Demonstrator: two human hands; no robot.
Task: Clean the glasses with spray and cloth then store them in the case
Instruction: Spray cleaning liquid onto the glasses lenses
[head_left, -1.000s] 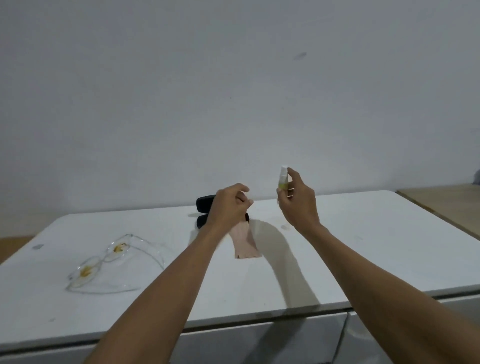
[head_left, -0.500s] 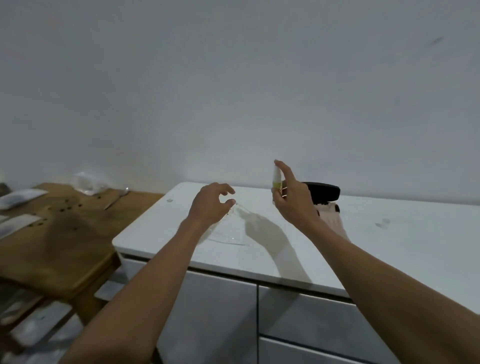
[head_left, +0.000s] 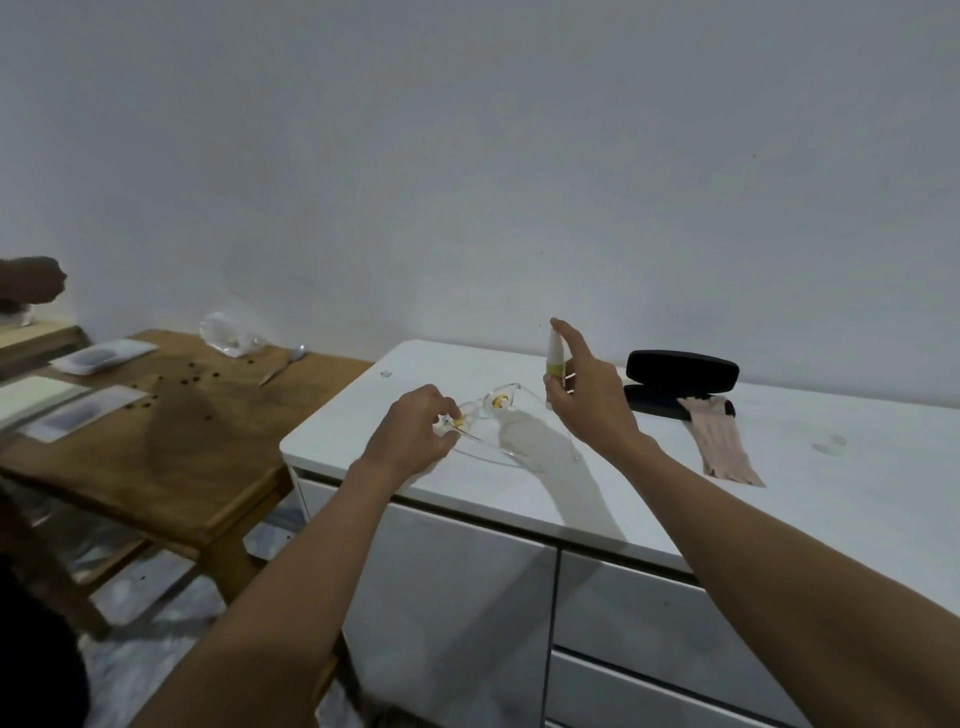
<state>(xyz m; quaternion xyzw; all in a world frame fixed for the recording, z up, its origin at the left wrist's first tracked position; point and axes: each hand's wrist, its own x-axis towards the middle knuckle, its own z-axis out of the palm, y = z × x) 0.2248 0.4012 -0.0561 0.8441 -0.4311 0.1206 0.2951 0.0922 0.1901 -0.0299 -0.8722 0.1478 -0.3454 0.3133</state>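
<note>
Furthest left sits a wooden table, lower than my counter, with a gap between them. My left hand pinches the clear glasses at 1 lens, near the white counter corner, so the other lens faces the nozzle; I think the frame is partly lifted, though its transparency blurs that. My right hand grips the spray bottle upright, index finger raised over the top, ready to press. Further right, the open black case and pink cloth wait, with bare counter beyond for wiping
</note>
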